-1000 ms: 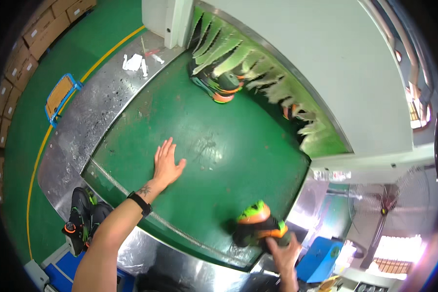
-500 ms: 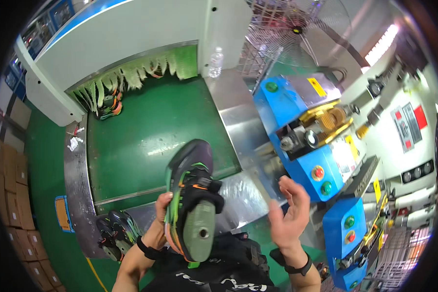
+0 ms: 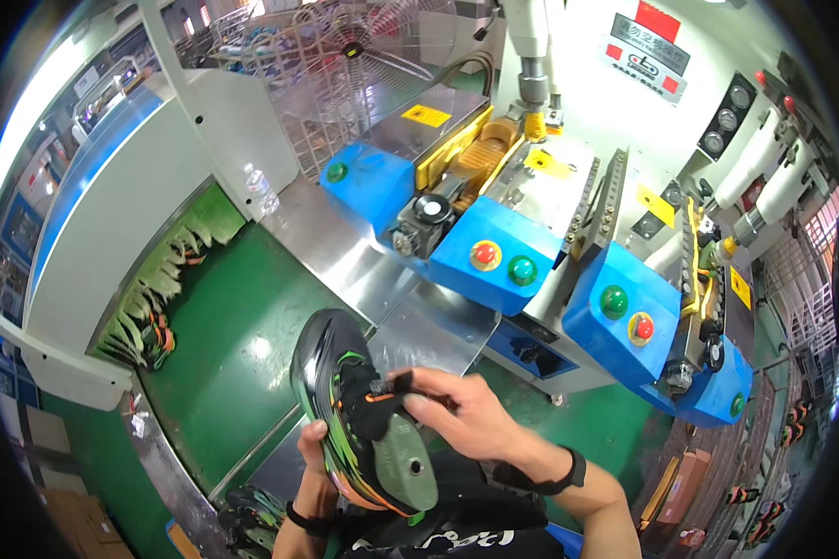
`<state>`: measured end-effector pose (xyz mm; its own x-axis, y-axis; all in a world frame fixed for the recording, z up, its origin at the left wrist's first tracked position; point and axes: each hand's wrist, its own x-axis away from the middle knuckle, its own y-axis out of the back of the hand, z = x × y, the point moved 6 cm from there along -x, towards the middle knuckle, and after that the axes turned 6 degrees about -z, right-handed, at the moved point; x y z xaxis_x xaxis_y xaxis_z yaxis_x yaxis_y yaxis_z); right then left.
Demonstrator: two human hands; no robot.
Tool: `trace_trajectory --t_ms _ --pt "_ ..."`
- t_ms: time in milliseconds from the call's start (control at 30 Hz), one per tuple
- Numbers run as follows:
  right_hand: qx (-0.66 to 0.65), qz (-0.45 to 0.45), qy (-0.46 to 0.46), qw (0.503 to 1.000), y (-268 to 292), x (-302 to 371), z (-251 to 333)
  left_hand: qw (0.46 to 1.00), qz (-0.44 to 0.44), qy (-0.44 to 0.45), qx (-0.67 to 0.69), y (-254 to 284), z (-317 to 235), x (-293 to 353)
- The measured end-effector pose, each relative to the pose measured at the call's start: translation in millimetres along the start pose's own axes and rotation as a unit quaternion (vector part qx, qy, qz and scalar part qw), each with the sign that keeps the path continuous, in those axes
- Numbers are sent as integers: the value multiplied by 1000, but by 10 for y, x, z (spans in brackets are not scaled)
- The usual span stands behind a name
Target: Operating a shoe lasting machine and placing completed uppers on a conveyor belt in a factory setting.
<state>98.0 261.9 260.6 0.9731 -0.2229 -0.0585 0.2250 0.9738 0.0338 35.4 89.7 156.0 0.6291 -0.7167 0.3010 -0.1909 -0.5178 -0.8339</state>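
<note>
One black shoe with green and orange trim (image 3: 331,396), fitted on a grey-green last (image 3: 404,456), is held in the air by the near right corner of the green conveyor belt (image 3: 228,331). Left hand (image 3: 317,463): grip closed around the shoe's side. Right hand (image 3: 471,416): grip pinching black fabric at its opening. Yellow rectangular label (image 3: 426,115) noted on the blue-and-grey machine (image 3: 508,226); white lettering on the black shirt (image 3: 466,494).

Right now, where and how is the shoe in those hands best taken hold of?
Probably by the left flank of its sole, coming from the left, where the left hand grips. The shoe points its toe away and its heel toward the person, leaving that long edge reachable; the right hand occupies the opposite side, fingers at the tongue area.
</note>
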Motion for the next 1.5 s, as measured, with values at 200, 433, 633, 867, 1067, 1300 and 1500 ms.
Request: trace_trajectory --t_ms 200,433,633,867,1067,1300,1500 --pt "-43 60 -99 992 96 383 -218 997 -6 33 -66 -194 92 -123" --pt "-38 -18 -53 998 938 342 -374 985 12 -125 -117 -809 348 -670" --pt "-142 -156 -118 970 1394 58 -361 986 -47 -112 -115 -974 334 -1196" --pt "-38 -230 -91 968 1825 -1221 -20 822 -195 -278 -457 -360 -497 -2444" --pt "-12 -279 -180 943 2262 -3483 130 626 -111 -234 -735 -260 -543 -3089" --pt "358 -294 -94 881 2278 -5288 -538 591 -99 -260 -757 -312 -579 -3446" --pt "442 -304 7 844 2244 -4889 -234 562 -60 -134 -814 -389 -598 -3572"
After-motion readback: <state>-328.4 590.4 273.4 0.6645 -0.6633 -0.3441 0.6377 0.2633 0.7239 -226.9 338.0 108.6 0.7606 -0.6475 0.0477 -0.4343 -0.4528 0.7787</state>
